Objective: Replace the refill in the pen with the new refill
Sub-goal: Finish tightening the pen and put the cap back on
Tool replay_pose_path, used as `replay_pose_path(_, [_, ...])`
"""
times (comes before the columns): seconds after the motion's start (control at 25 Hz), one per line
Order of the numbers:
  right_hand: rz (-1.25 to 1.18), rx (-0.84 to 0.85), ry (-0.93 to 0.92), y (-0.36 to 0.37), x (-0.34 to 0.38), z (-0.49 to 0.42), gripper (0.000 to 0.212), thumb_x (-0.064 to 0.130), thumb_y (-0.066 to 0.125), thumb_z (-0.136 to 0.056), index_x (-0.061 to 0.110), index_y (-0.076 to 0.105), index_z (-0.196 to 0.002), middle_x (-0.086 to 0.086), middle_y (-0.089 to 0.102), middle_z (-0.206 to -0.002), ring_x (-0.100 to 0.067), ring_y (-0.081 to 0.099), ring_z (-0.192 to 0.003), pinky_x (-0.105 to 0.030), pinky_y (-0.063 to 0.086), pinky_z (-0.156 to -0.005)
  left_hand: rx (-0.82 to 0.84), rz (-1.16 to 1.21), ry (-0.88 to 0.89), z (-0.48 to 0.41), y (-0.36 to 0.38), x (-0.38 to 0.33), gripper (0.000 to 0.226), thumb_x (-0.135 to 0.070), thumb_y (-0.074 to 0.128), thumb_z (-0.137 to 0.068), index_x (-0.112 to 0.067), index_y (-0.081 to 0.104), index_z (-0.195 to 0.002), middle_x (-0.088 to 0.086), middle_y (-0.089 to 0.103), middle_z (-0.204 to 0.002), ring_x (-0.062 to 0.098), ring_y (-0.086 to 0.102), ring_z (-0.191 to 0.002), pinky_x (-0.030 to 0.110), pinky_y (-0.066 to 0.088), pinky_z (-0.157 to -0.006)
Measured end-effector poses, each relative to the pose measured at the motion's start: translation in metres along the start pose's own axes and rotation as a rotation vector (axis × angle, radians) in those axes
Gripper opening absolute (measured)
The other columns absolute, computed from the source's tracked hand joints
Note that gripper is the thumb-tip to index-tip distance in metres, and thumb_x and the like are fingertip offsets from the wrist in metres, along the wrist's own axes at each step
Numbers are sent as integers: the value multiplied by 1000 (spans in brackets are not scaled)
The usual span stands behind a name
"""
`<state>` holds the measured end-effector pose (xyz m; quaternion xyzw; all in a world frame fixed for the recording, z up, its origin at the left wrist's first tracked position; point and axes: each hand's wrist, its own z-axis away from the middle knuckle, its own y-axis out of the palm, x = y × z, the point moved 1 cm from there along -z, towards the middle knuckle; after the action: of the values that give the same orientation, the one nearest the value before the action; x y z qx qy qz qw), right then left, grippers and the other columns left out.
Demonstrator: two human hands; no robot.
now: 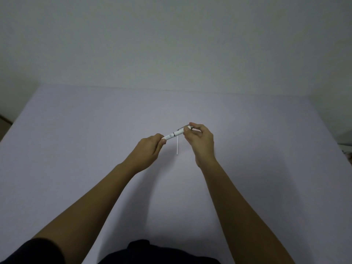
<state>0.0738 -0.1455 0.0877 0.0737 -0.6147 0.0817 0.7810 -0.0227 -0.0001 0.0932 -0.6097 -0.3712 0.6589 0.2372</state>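
Note:
A white pen (pixel 174 133) with a dark band and a metal clip is held slanted above the table, between both hands. My left hand (pixel 148 149) pinches its lower left end. My right hand (pixel 200 140) grips its upper right end, near the clip. A thin white refill (pixel 177 146) lies on the pale table (pixel 76 140) just below the pen, pointing towards me; its far end is hidden behind the pen.
A plain white wall (pixel 171 44) rises behind the table's far edge. The table's left edge runs diagonally at far left, and dim objects sit past its right edge (pixel 346 147).

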Motion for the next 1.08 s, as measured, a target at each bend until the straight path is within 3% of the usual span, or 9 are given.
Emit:
replay_pose_path(0.2, [91, 65, 29, -1, -3, -21, 12, 27, 68, -80, 29, 65, -91, -10, 73, -99, -21, 68, -97, -44, 50, -98, 25, -107, 34, -6, 7, 1, 32, -32, 38, -96, -7, 54, -82, 2, 46, -63, 22, 43, -57, 31, 31, -52])
replay_pose_path(0.36, [231, 145, 15, 9, -8, -43, 38, 33, 61, -87, 22, 57, -123, -2, 70, -104, -16, 66, -98, -33, 50, -96, 15, -198, 47, -23, 15, 6, 25, -24, 49, -93, -3, 61, -88, 8, 46, -70, 23, 45, -61, 31, 31, -56])
replay_pose_path(0.52, [604, 204, 3, 15, -25, -66, 45, 29, 35, -99, 10, 39, -139, -10, 55, -136, -24, 51, -126, -32, 36, -107, -21, -184, -76, -41, 38, 22, 23, -19, 48, -93, -1, 52, -78, 8, 40, -64, 24, 38, -58, 31, 27, -53])
replay_pose_path(0.64, [821, 225, -10, 9, -61, -71, 45, 24, 30, -101, 3, 35, -140, -14, 37, -150, -24, 32, -140, -28, 22, -114, -27, -176, -222, -52, 61, 39, 23, -17, 45, -93, 4, 55, -90, 17, 50, -71, 25, 41, -60, 33, 30, -55])
replay_pose_path(0.8, [961, 262, -29, -2, -113, -61, 49, 24, 26, -101, 3, 20, -145, -11, 15, -158, -21, 10, -147, -31, 7, -118, -7, -163, -288, -53, 94, 54, 31, -16, 41, -94, 2, 50, -118, 25, 60, -87, 35, 55, -73, 35, 34, -58])
replay_pose_path(1.08, [1268, 268, -209, -12, -148, -56, 55, 27, 26, -99, 8, 10, -148, -9, 8, -159, -22, 5, -148, -36, 6, -119, -47, -155, -323, -53, 121, 60, 40, -18, 39, -97, 3, 40, -130, 26, 61, -98, 35, 57, -83, 41, 47, -68])
